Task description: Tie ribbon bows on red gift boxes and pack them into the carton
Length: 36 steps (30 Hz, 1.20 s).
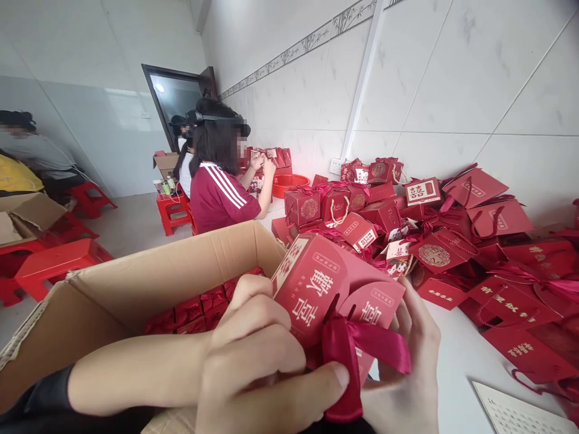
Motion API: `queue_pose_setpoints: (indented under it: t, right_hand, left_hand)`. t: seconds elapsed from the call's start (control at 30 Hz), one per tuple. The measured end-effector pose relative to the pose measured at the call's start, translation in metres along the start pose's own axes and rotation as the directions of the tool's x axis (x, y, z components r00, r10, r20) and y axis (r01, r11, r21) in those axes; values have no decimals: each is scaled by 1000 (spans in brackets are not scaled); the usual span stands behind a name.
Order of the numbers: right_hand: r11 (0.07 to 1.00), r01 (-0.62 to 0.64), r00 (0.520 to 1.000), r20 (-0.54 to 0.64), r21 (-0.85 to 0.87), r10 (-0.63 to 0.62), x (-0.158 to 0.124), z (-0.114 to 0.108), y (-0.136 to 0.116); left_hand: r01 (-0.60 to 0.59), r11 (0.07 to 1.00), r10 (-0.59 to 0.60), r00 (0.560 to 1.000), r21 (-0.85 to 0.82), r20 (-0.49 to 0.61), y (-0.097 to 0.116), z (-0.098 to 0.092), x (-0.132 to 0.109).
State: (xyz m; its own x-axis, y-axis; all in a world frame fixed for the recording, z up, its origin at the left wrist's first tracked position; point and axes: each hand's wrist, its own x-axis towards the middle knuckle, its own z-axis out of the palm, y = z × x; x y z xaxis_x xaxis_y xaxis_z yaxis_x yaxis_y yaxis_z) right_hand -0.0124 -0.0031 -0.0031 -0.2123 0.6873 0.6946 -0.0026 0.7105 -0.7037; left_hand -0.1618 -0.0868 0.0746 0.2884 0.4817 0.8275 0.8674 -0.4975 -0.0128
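Observation:
My left hand (260,361) and my right hand (407,374) together hold a red gift box (316,289) with gold characters, close to the camera. The left hand's fingers wrap the box's left side and its thumb presses a dark red satin ribbon (357,352) at the box's front. The right hand cups the box from the right and below, fingers curled behind its rounded flap. An open cardboard carton (149,277) stands just behind my left arm, with several red boxes (199,310) packed inside.
A big heap of red gift boxes and bags (434,241) covers the white table to the right. A printed sheet (515,413) lies at the bottom right. Other people (219,181) sit at the table further back. Red plastic stools (54,262) stand on the floor at left.

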Motion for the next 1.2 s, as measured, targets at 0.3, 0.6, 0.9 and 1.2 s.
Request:
queue_pose_setpoints:
  t: [0.3,0.6,0.9,1.2]
  right_hand:
    - [999,38,999,-20,-32,-39,0,3,1]
    - [998,35,999,-14,-46,-35,0,3,0]
    - [999,-1,1000,2,-39,1,-1,3,1]
    - [993,-96,978,194,64,82,10,3,17]
  left_hand:
    - [-12,1000,10,999,28,45,-4,-1,-10]
    - [32,999,-31,999,31,-14,0,4,-11]
    - [25,1000,-25,1000,7,9,1,6,-12]
    - [384,915,-335,893,-123,300,-45,7,-9]
